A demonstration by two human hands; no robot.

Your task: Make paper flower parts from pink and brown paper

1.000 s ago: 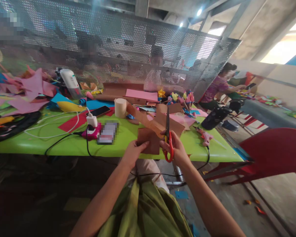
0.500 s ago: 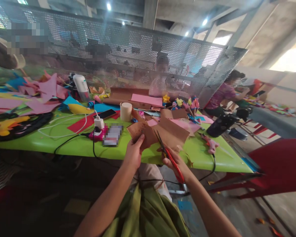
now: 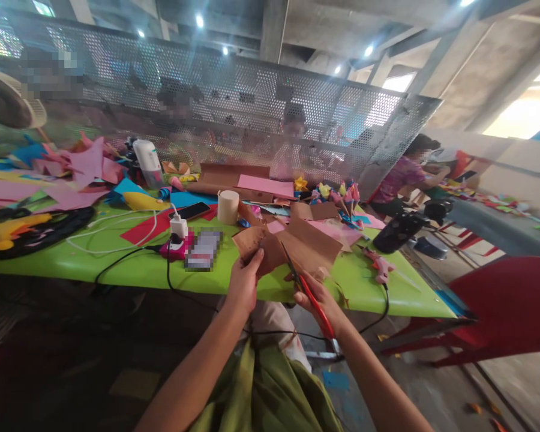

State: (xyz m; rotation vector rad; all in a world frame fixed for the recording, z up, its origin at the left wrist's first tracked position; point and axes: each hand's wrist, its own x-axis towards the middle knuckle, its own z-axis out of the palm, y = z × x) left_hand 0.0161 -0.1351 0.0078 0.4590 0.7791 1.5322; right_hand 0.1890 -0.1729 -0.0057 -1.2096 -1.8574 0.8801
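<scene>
Between the thumb and fingers of my left hand is a piece of brown paper, held up over the table's near edge. My right hand grips a pair of scissors with red handles, their dark blades pointing up and away, close to the paper's right side. Whether the blades touch the paper I cannot tell. Behind them lies a larger folded sheet of brown paper. A pink glue gun rests to the right of my right hand.
On the green table stand a cream roll and a black bottle. A phone lies by a pink power strip with trailing cords. Paper flowers sit at the back. A red chair is at right; a person sits beyond.
The view has shifted slightly. My hands keep nearly the same pose, with the brown paper and scissors still held.
</scene>
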